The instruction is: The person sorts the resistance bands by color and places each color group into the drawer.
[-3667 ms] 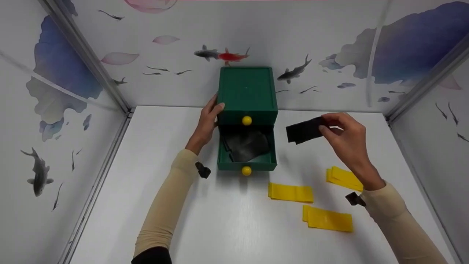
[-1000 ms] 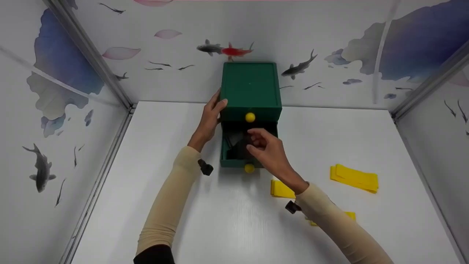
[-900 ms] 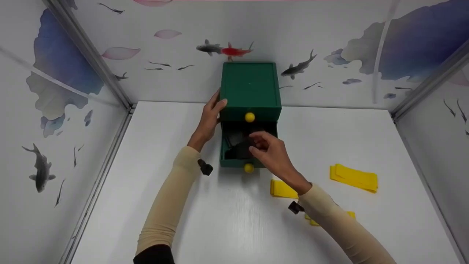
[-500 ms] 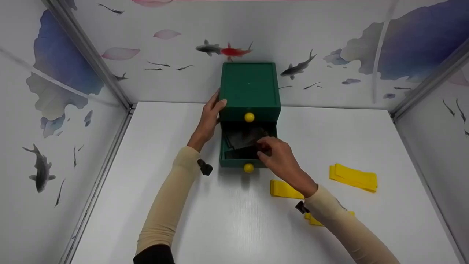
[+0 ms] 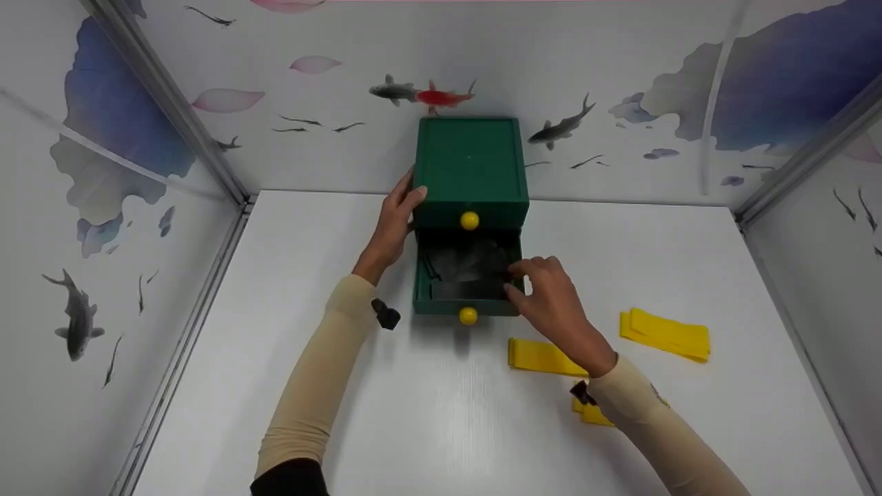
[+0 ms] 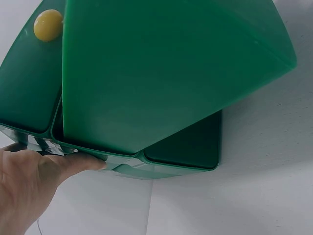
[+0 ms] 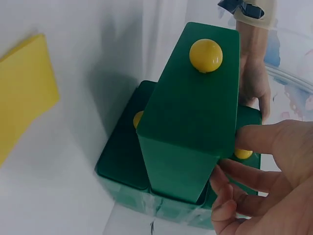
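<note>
A green drawer cabinet [image 5: 470, 158] with yellow ball knobs stands against the back wall. One drawer [image 5: 441, 307] below the top one is pulled out. Several thin black pieces lie in it, including a flat black strip [image 5: 465, 290] along its front. My left hand [image 5: 390, 224] rests against the cabinet's left side, with its thumb near the front corner. My right hand [image 5: 551, 296] reaches over the drawer's right front corner with bent fingers. Its thumb and forefinger tips are at the strip's right end. Whether they pinch it is hidden in the right wrist view.
Yellow strips lie in small stacks on the white table: one at the right [image 5: 665, 334], one near the right forearm [image 5: 541, 355] and one partly under that forearm [image 5: 592, 413]. Patterned white wall panels [image 5: 310, 131] enclose the table.
My right hand carried a black strip from beside the cabinet into the drawer, then shifted rightward, uncovering more of the strip lying along the front. My left hand keeps its place.
</note>
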Action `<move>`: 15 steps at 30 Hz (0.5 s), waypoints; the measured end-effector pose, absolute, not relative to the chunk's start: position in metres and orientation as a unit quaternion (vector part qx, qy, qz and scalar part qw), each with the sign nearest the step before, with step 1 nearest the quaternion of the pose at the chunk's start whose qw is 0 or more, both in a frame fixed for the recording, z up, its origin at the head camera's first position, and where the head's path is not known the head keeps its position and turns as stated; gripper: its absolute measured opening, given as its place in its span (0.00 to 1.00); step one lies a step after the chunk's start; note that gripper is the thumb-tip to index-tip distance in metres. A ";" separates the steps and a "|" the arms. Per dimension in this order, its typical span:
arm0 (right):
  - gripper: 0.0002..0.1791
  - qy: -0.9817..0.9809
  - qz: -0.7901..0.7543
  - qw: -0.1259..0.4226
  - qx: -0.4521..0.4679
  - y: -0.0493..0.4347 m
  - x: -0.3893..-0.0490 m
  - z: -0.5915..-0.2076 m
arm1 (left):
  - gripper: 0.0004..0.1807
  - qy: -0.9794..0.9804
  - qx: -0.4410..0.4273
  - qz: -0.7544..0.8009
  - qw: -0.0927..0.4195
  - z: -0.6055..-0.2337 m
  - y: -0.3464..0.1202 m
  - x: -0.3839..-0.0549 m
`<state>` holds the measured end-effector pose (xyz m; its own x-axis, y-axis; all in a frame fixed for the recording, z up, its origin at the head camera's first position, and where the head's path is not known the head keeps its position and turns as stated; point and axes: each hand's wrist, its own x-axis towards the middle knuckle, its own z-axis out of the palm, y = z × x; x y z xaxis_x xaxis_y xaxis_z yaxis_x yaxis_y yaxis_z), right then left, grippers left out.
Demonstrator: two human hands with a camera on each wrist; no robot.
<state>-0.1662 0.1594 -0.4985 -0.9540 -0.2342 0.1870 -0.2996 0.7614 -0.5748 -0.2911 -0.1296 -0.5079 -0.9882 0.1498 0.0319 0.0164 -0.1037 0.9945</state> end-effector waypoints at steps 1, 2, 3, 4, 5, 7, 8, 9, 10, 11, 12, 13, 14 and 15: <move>0.15 -0.934 0.323 0.057 0.142 0.162 -0.165 -0.499 | 0.41 0.668 0.061 0.740 0.046 -0.508 -0.130 -0.291; 0.15 -0.930 0.331 0.062 0.144 0.165 -0.164 -0.500 | 0.40 0.668 0.061 0.740 0.046 -0.508 -0.129 -0.291; 0.14 -0.927 0.340 0.066 0.146 0.168 -0.162 -0.500 | 0.40 0.668 0.060 0.740 0.047 -0.508 -0.129 -0.292; 0.14 -0.924 0.346 0.070 0.149 0.171 -0.159 -0.500 | 0.40 0.669 0.060 0.740 0.047 -0.508 -0.129 -0.292; 0.13 -0.921 0.350 0.075 0.151 0.173 -0.157 -0.500 | 0.41 0.669 0.060 0.739 0.048 -0.508 -0.129 -0.292; 0.12 -0.916 0.359 0.083 0.156 0.176 -0.151 -0.500 | 0.41 0.671 0.062 0.737 0.048 -0.508 -0.129 -0.293; 0.12 -0.914 0.363 0.088 0.159 0.177 -0.148 -0.500 | 0.41 0.671 0.063 0.737 0.048 -0.508 -0.129 -0.293; 0.11 -0.911 0.367 0.092 0.162 0.177 -0.144 -0.500 | 0.41 0.671 0.064 0.737 0.048 -0.508 -0.129 -0.293; 0.11 -0.909 0.371 0.096 0.166 0.177 -0.141 -0.501 | 0.41 0.672 0.064 0.737 0.048 -0.508 -0.129 -0.293; 0.11 -0.906 0.375 0.101 0.169 0.177 -0.138 -0.501 | 0.41 0.672 0.065 0.736 0.049 -0.508 -0.129 -0.293; 0.11 -0.902 0.380 0.105 0.175 0.177 -0.135 -0.502 | 0.41 0.673 0.064 0.735 0.049 -0.507 -0.129 -0.293; 0.11 -0.899 0.383 0.110 0.180 0.177 -0.132 -0.504 | 0.41 0.673 0.063 0.735 0.049 -0.508 -0.129 -0.293; 0.11 -0.896 0.387 0.114 0.186 0.176 -0.129 -0.505 | 0.41 0.673 0.062 0.736 0.050 -0.508 -0.129 -0.293; 0.11 -0.893 0.390 0.117 0.192 0.176 -0.127 -0.506 | 0.41 0.673 0.061 0.735 0.050 -0.508 -0.129 -0.293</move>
